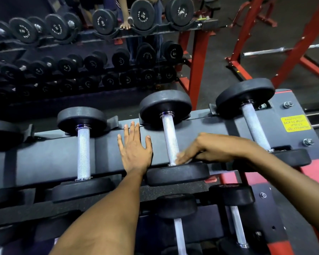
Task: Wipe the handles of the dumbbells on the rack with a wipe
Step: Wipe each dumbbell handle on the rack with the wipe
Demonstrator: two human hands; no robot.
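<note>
Black dumbbells with knurled silver handles lie across the grey rack (50, 155). My right hand (199, 152) reaches in from the right and holds a white wipe (180, 159) against the near end of the middle dumbbell's handle (168, 133); the hand is blurred. My left hand (134, 148) lies flat, fingers spread, on the rack rail just left of that handle. Other dumbbells sit to the left (83, 150) and right (252, 124) on the same tier.
A lower tier holds more dumbbells (179, 229). A mirror behind shows the reflected rack (99, 24) and a person. A red steel frame (197, 57) and a barbell (284, 49) stand at the right. A yellow label (295, 123) is on the rack end.
</note>
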